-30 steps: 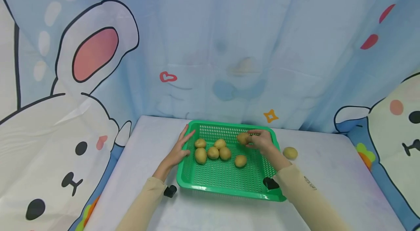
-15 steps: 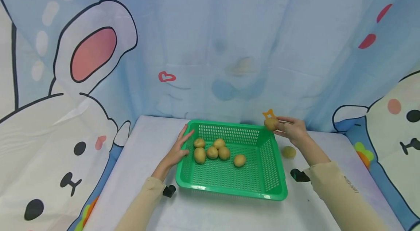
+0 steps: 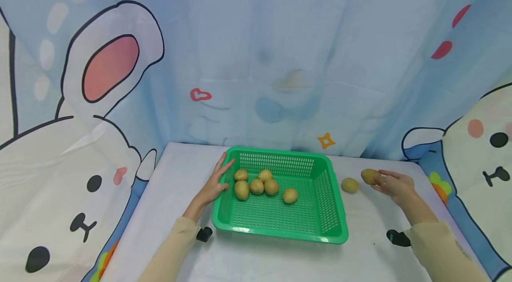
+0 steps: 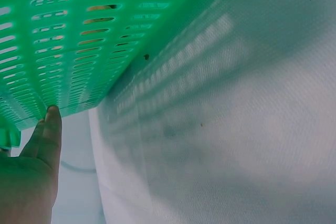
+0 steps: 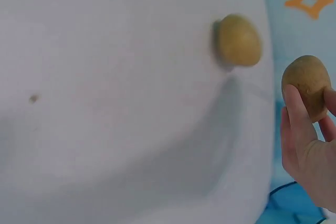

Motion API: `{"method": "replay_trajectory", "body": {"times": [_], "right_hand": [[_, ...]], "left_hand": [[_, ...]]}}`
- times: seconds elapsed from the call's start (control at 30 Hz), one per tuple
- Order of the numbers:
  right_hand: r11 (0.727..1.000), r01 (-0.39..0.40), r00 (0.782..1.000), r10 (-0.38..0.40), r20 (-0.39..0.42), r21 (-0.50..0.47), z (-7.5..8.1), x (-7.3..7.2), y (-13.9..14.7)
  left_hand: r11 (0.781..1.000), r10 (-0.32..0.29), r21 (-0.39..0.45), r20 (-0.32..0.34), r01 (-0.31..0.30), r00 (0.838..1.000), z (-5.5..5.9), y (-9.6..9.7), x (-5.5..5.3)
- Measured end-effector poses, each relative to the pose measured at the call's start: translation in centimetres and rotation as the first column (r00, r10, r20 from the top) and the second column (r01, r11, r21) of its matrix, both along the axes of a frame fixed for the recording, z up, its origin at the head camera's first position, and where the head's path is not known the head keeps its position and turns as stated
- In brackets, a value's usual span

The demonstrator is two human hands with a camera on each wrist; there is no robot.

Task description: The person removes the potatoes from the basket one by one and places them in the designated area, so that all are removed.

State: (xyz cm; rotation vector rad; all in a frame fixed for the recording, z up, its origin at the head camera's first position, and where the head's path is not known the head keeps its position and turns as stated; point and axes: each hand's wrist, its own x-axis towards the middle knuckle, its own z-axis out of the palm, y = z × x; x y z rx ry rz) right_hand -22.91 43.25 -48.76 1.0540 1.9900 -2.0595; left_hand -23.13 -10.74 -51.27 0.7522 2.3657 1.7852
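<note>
A pale blue curtain (image 3: 224,28) printed with cartoon rabbits is hung around the work area as a backdrop, and its lower part is met by the rear edge of the table (image 3: 186,164). The tabletop is covered in white, and a fine woven texture with soft shadows is shown in the left wrist view. On it, a green plastic basket (image 3: 280,234) with slotted walls is set lengthwise before the person, presumably so that it can be reached by either arm. Beige sleeves (image 3: 172,246) are worn. The basket's left side is touched by the left hand (image 3: 212,186), its fingers spread and straight; the basket is probably being steadied. Well apart from the basket's right side, a potato (image 3: 369,176) is clamped between the fingers and thumb of the right hand (image 3: 399,186). It appears to be lifted off the surface, and is gripped near one end, perhaps because a smooth, rounded shape is pinched easily there. Between that hand and the basket, a loose potato (image 3: 350,185) is rested on the table, just beside the right wall. Six potatoes (image 3: 256,186) are contained in the basket: five are grouped toward the left, one is set apart nearer the middle. A dark speck (image 5: 34,98) is seen on the tabletop.
</note>
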Motion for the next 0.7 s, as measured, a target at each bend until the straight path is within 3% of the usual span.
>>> {"method": "replay_trajectory", "body": {"times": [0.1, 0.4, 0.53, 0.7], "right_hand": [[0.999, 0.045, 0.998, -0.045, 0.053, 0.007, -1.6, 0.8, 1.2], [0.999, -0.047, 0.999, 0.047, 0.012, 0.001, -4.7, 1.7, 1.1], [0.999, -0.048, 0.999, 0.048, 0.012, 0.004, -4.9, 1.9, 0.7], [0.991, -0.088, 0.996, 0.086, 0.023, 0.098, -4.0, 1.5, 0.2]], "left_hand": [[1.000, 0.003, 0.003, 0.005, -0.003, 1.000, -0.1, -0.1, 0.0], [1.000, -0.011, 0.008, 0.021, 0.011, 1.000, -0.1, -0.2, 0.1], [1.000, -0.014, -0.003, 0.036, 0.014, 0.999, -0.1, -0.1, 0.1], [1.000, -0.011, -0.014, 0.038, 0.011, 0.999, 0.2, -0.1, 0.0]]}}
